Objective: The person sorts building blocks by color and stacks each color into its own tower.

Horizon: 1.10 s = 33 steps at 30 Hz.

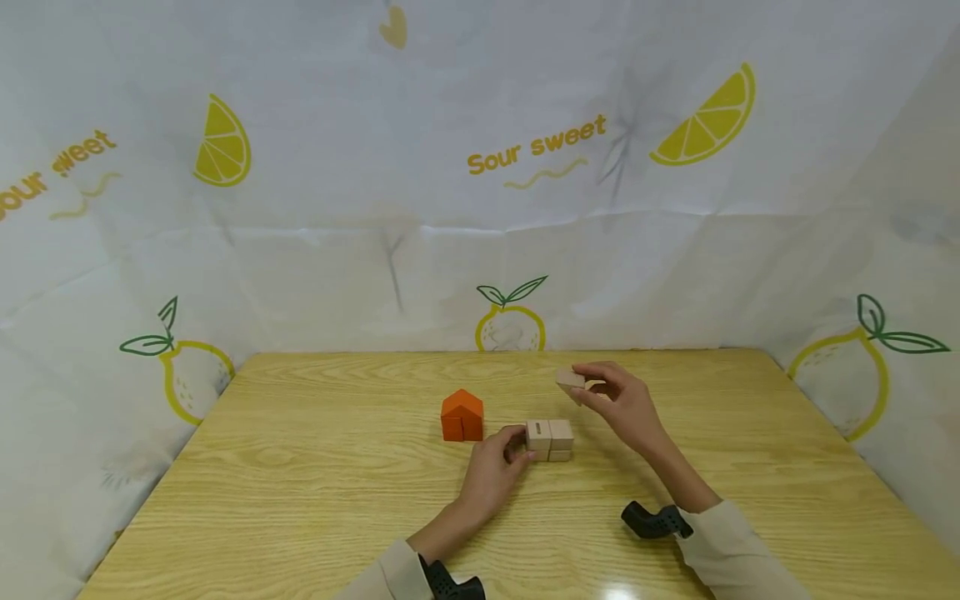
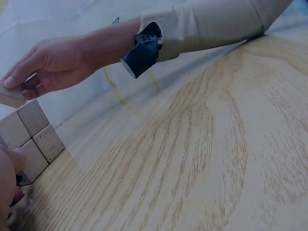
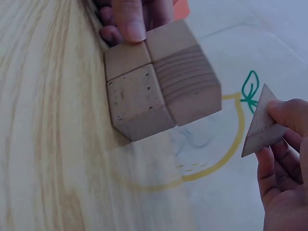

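In the head view, plain wooden blocks [image 1: 550,444] stand stacked two wide and two high near the middle of the table. My left hand [image 1: 491,473] grips the stack's left side, its thumb [image 3: 131,29] against the near face and its fingers partly hidden. Above and right of the stack, my right hand [image 1: 621,407] pinches a plain triangular block [image 1: 572,381] between thumb and fingers. The right wrist view shows this triangular block [image 3: 263,122] held apart from the stack, one corner pointing up.
Left of the stack stands a small orange house [image 1: 462,421] of blocks with a pointed top. The wood-grain table [image 1: 315,483] reaches back to a white sheet [image 1: 337,275] printed with lemons and words. Black devices [image 1: 652,521] sit at both wrists.
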Motion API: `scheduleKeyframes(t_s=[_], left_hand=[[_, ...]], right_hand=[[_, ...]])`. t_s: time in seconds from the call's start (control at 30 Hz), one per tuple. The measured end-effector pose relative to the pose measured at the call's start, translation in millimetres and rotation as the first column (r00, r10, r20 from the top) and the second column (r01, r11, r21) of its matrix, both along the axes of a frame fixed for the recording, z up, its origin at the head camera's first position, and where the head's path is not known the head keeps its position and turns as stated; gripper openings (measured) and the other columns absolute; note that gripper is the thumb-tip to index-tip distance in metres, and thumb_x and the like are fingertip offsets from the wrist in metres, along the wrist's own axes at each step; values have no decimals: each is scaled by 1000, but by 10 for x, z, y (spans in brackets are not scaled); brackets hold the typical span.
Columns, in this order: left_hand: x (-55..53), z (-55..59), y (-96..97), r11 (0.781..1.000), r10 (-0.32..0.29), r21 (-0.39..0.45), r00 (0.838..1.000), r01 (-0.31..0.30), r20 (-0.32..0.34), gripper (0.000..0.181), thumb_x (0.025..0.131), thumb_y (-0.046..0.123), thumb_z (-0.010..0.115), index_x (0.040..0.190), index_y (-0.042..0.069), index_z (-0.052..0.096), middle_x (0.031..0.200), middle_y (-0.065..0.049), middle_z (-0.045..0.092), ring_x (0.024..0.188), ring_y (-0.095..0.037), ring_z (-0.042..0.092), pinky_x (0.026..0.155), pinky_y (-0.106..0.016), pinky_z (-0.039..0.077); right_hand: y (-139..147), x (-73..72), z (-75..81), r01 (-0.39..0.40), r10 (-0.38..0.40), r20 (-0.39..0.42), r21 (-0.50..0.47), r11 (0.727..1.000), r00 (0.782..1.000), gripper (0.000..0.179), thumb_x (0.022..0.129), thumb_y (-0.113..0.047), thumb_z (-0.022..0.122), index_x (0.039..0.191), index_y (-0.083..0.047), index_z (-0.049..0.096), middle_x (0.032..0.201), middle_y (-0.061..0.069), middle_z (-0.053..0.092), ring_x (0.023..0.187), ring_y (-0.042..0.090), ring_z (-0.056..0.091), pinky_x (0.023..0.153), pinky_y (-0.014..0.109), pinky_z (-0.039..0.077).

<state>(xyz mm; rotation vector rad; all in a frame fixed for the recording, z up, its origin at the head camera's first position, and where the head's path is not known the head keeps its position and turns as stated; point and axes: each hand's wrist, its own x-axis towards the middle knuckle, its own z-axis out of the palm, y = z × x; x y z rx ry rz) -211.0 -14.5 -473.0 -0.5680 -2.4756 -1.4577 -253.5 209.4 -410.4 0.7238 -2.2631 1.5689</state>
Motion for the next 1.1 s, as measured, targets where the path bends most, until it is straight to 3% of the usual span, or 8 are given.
scheduleKeyframes(t_s=[0.13,0.23,0.53,0.73,1.1], left_hand=[[0,-6,-2,1000,2,-4,1000,-2,2,33,88,18,71,118,4,64,87,-1,65,63,-2,47,57,-20,42],[-2,-13,-9,1000,3,-6,1000,-3,3,34,88,18,71,119,5,64,89,-2,65,63,-3,47,57,-21,42],[-7,-16,-5,1000,-2,-7,1000,2,-4,33,88,19,71,118,5,65,80,4,60,61,-2,46,55,-20,40],[-11,-25,-2,1000,-7,-5,1000,7,-9,33,88,19,71,118,6,65,88,0,65,61,-2,47,54,-20,41],[-10,-23,1,1000,-12,-7,1000,12,-7,32,89,18,70,118,5,65,89,-1,66,61,-2,47,54,-20,41]], right_hand=[[-45,152,166,-25,26,-20,38,999,999,34,87,5,66,121,4,61,113,21,58,96,29,57,75,23,49],[-70,211,200,-47,50,-42,68,997,998,35,86,7,66,120,5,61,112,21,59,98,30,56,77,24,49],[-136,294,226,-112,131,-125,152,982,983,41,81,10,70,121,6,60,106,20,62,88,32,58,74,23,49],[-174,321,229,-126,150,-117,188,974,982,42,80,7,72,121,5,62,107,17,64,85,27,59,72,29,50],[-234,353,227,-139,179,-150,242,960,972,43,78,4,75,120,5,63,105,16,66,82,26,59,70,28,48]])
